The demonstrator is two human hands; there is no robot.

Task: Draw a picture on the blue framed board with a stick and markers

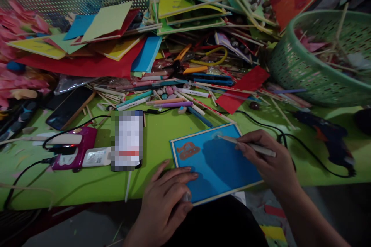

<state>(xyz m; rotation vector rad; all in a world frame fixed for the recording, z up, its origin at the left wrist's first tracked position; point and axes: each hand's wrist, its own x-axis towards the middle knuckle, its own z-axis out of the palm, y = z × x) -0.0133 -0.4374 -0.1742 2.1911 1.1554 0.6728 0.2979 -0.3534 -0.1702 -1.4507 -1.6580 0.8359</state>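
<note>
A blue card (216,162) framed with thin wooden sticks lies on the green table (156,135) in front of me, with an orange drawing near its left edge. My left hand (166,197) rests on the card's near left corner, fingers lying flat on it. My right hand (268,158) is closed around a white pen (249,144) whose tip touches the card near its far edge.
A phone (127,141) lies left of the card beside a pink power bank (77,148) with cables. Pens, sticks and coloured paper sheets (110,46) pile up behind. A green basket (319,54) stands at the right, with a dark glue gun (330,139) in front of it.
</note>
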